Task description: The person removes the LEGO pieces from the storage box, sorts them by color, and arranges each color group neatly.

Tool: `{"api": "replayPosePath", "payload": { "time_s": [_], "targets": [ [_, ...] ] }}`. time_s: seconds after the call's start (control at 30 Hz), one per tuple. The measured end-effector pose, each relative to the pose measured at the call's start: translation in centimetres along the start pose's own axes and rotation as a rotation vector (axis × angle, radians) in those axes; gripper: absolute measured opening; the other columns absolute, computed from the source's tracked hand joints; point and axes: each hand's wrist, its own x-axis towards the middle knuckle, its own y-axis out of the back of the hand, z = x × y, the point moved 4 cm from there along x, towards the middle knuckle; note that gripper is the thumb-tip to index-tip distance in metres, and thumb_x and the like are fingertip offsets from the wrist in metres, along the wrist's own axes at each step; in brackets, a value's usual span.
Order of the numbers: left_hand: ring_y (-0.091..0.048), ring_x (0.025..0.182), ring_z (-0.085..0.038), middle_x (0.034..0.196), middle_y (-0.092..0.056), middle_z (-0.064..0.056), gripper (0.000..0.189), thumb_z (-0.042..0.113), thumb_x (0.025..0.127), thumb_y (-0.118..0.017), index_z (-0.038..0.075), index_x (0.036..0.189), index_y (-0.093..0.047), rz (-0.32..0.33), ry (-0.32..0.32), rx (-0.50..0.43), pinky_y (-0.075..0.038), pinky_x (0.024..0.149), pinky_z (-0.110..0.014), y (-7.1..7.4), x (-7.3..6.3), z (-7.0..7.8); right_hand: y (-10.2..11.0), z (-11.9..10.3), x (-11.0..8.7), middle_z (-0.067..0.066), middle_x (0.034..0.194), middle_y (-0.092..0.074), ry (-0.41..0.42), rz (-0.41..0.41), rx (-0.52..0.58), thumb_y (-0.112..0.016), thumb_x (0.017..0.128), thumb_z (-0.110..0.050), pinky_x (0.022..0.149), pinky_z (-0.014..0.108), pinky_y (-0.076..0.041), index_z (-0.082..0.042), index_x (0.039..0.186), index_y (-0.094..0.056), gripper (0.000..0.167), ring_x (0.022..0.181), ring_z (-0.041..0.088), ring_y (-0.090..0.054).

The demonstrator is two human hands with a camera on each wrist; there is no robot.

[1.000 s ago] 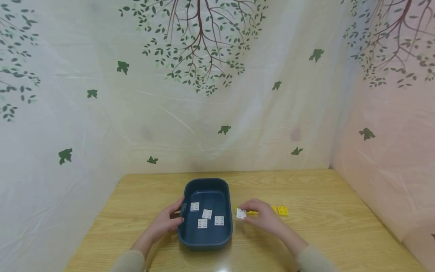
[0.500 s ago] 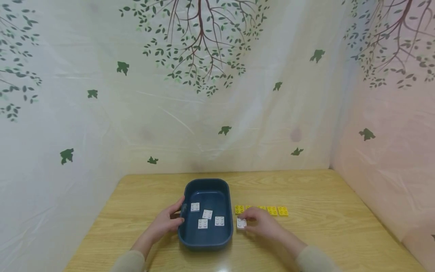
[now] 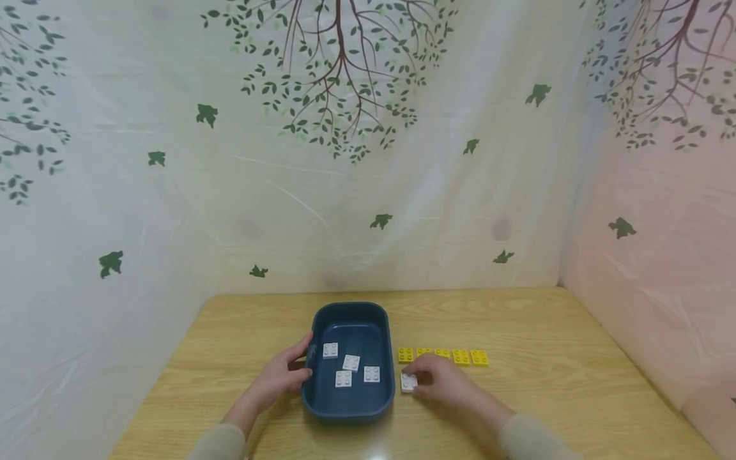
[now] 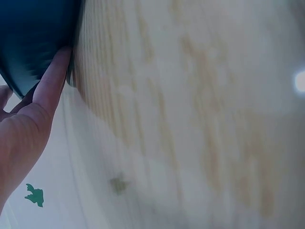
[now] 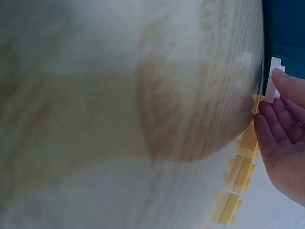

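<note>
My right hand (image 3: 443, 378) pinches a white square brick (image 3: 407, 383) between thumb and fingers, low over the table just right of a dark blue bin (image 3: 347, 409). In the right wrist view, the thumb lies on the studded side of that white brick (image 5: 272, 86). Behind the hand runs a row of several yellow bricks (image 3: 479, 358), partly covered by the fingers. Against the bin's left outer wall rests my left hand (image 3: 277, 375), thumb and fingers spread apart. The left wrist view shows its thumb stretched straight along the blue wall (image 4: 38, 43).
Several white bricks (image 3: 371, 374) lie loose inside the bin, studs up. The wooden table (image 3: 546, 396) reaches back to a pale curtain (image 3: 448, 211) printed with branches and leaves, which also hangs along both sides.
My right hand has brought the white brick toward me, from in front of the yellow row's left end down to the table. More yellow bricks now show. The left hand and bin stay put.
</note>
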Motion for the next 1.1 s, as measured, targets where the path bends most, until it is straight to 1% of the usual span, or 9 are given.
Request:
{"api": "replayPosePath", "payload": {
  "time_s": [0.3,0.47,0.67,0.87,1.1],
  "targets": [
    [-0.044,0.13,-0.049,0.155,-0.028,-0.028,0.076,0.005,0.091,-0.062,0.014,0.158,-0.027,0.003,-0.004,-0.029,-0.055,0.088,-0.049,-0.04,-0.43,0.24,-0.38,0.05,-0.03,-0.002,0.106,-0.07,0.005,-0.016,-0.015,-0.08,0.081,-0.008,0.092,0.039,-0.051,-0.011,0.107,-0.074,0.027,0.101,0.016,-0.062],
    [-0.044,0.13,-0.049,0.156,-0.029,-0.027,0.076,0.006,0.091,-0.062,0.015,0.158,-0.027,0.008,0.003,-0.014,-0.055,0.089,-0.049,-0.07,-0.39,0.11,-0.51,-0.11,-0.13,-0.002,0.107,-0.07,-0.009,-0.02,-0.022,-0.08,0.08,-0.009,0.093,0.041,-0.05,-0.012,0.107,-0.074,0.028,0.102,0.017,-0.062],
    [-0.044,0.131,-0.049,0.156,-0.029,-0.026,0.076,0.007,0.091,-0.063,0.016,0.158,-0.027,0.011,0.009,0.001,-0.054,0.089,-0.049,-0.12,-0.34,-0.1,-0.63,-0.28,-0.23,-0.003,0.106,-0.07,-0.032,-0.028,-0.02,-0.08,0.08,-0.009,0.092,0.042,-0.051,-0.012,0.107,-0.074,0.028,0.1,0.017,-0.061],
    [-0.043,0.131,-0.049,0.156,-0.03,-0.026,0.076,0.006,0.091,-0.063,0.016,0.157,-0.028,0.014,0.008,-0.001,-0.054,0.089,-0.048,-0.16,-0.46,-0.13,-0.77,-0.26,-0.31,-0.003,0.106,-0.07,-0.024,-0.029,-0.033,-0.081,0.08,-0.011,0.091,0.041,-0.051,-0.012,0.107,-0.074,0.028,0.099,0.016,-0.061],
    [-0.042,0.132,-0.049,0.156,-0.028,-0.026,0.076,0.006,0.091,-0.063,0.015,0.157,-0.028,0.01,0.002,-0.008,-0.054,0.09,-0.049,-0.15,-0.61,-0.12,-0.86,-0.38,-0.59,-0.003,0.107,-0.07,-0.001,-0.014,-0.046,-0.081,0.079,-0.012,0.094,0.042,-0.05,-0.011,0.108,-0.074,0.029,0.102,0.017,-0.062]
  ]
}}
